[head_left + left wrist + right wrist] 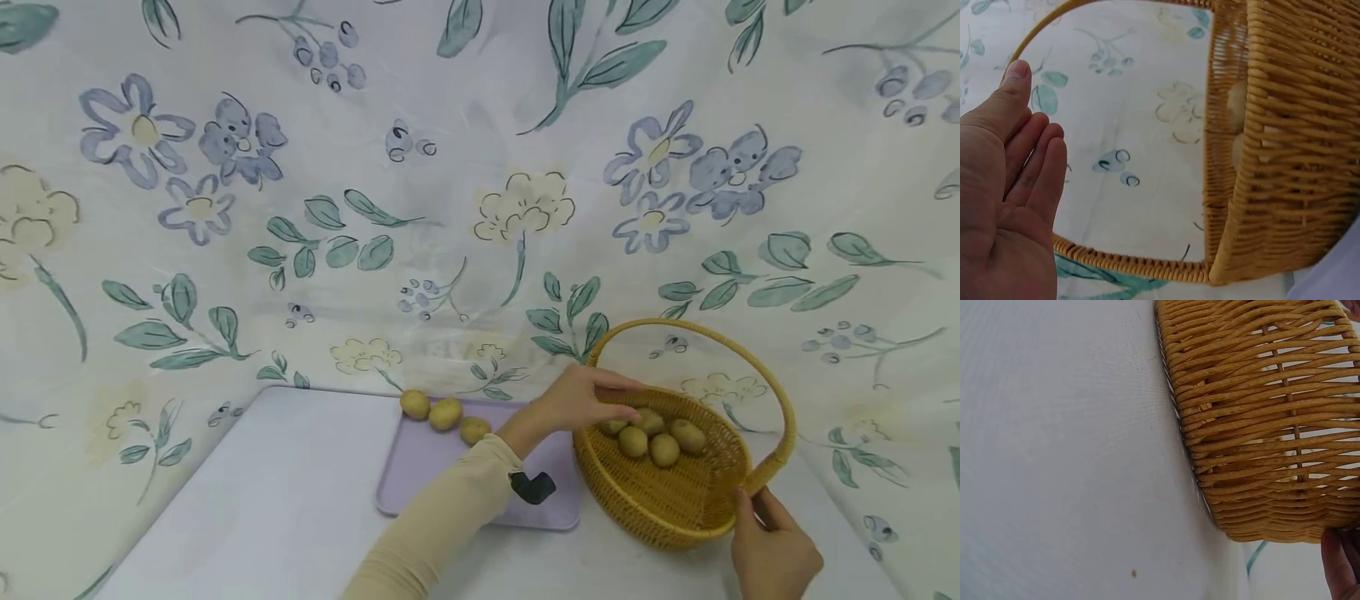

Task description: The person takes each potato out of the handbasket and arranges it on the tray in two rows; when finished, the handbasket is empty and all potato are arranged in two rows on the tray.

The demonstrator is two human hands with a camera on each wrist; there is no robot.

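A wicker basket (pixel 667 508) with a tall arched handle stands at the right, several potatoes (pixel 664 450) lying inside toward its far left side. At the basket's left rim is my left hand (pixel 573 400), its thumb reaching over the potatoes. In the left wrist view that hand (pixel 1019 169) has straight fingers and an empty palm beside the handle. My right hand (pixel 776 546) grips the basket at the near right, where the handle meets the rim. Only some of its fingers (pixel 1336 565) show in the right wrist view, against the woven wall.
Left of the basket lies a lilac tray (pixel 420 467), partly covered by my left forearm. Three potatoes (pixel 446 414) sit along the tray's far edge. Both tray and basket are on a white table (pixel 285 492), with a flower-patterned cloth (pixel 450 275) hanging behind.
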